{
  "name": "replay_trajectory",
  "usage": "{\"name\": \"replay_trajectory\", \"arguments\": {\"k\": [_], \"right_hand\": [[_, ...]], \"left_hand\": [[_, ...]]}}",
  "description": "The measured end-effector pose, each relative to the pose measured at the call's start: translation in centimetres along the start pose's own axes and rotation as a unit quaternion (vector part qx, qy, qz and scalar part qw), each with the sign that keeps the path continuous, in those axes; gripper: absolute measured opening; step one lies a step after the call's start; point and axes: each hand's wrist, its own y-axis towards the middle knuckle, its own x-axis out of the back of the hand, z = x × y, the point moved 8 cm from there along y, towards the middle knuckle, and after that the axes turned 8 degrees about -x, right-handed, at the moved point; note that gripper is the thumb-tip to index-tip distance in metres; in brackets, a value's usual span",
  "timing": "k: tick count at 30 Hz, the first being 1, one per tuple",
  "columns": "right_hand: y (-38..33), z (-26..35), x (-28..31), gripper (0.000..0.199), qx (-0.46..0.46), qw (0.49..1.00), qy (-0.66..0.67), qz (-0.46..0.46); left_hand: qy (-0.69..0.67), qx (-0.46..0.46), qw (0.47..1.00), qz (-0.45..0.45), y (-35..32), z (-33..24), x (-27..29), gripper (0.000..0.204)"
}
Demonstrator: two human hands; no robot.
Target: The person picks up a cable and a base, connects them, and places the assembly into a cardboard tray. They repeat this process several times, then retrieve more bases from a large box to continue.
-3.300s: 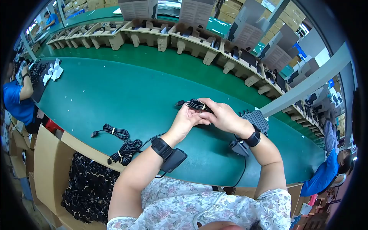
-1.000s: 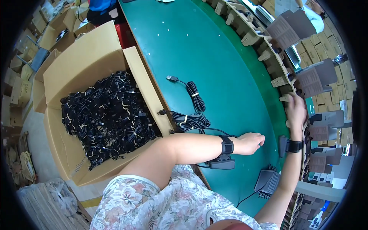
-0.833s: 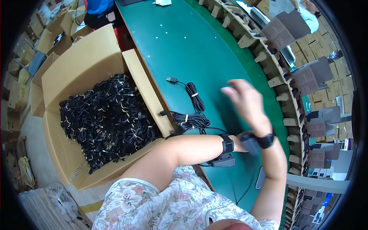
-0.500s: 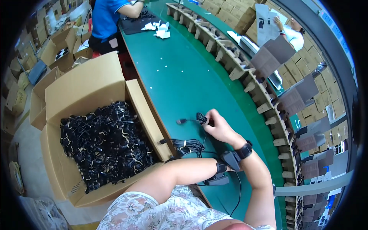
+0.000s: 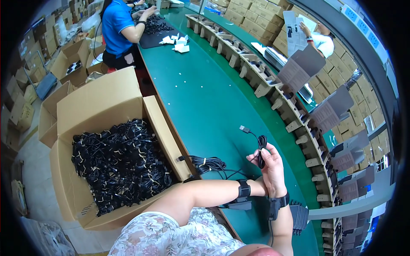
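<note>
A coiled black USB cable (image 5: 262, 149) is gripped upright in my right hand (image 5: 272, 167), thumb pressed against the coil. Its plug (image 5: 244, 129) sticks out to the upper left on a loose end. My left hand (image 5: 259, 187) crosses behind my right wrist, so most of it and its fingers are hidden. Black bands with small dark boxes are strapped to both wrists. Left of my hands, a tied black cable bundle (image 5: 208, 164) lies at the table edge beside a large open carton (image 5: 64, 179), which is heaped with similar bundles (image 5: 121, 166).
The green table (image 5: 196, 111) carries small white bits and white paper pieces (image 5: 181, 43). Along its right side runs a row of cardboard trays (image 5: 265, 81). A co-worker in blue (image 5: 117, 30) works at the far left; another person (image 5: 322, 42) stands at the far right.
My right hand has moved right and turned up, carrying the cable, whose plug now points up and left. My left forearm stays nearly in place. The blue-shirted co-worker's arms have shifted.
</note>
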Motion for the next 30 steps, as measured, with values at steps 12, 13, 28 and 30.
{"name": "replay_trajectory", "arguments": {"k": [12, 13, 28, 30], "right_hand": [[-4.8, 7.2, 9.6, 0.011, 0.197, 0.97, 0.058, -0.129], [-4.7, 6.4, 9.5, 0.012, 0.165, 0.979, 0.03, -0.116], [-6.4, 8.0, 12.3, 0.035, 0.245, 0.648, -0.663, -0.284], [-6.6, 11.7, 15.9, 0.033, 0.251, 0.571, -0.693, -0.362]], "left_hand": [[-0.205, 0.131, 0.964, 0.107, -1.0, -13.0, 3.3, 0.029], [-0.313, 0.15, 0.936, 0.056, -0.7, -12.9, 4.2, 0.031], [0.012, 0.067, 0.997, 0.026, -0.5, -8.3, 5.0, 0.032], [0.147, 0.026, 0.989, 0.022, -0.3, -8.5, 4.9, 0.032]]}}
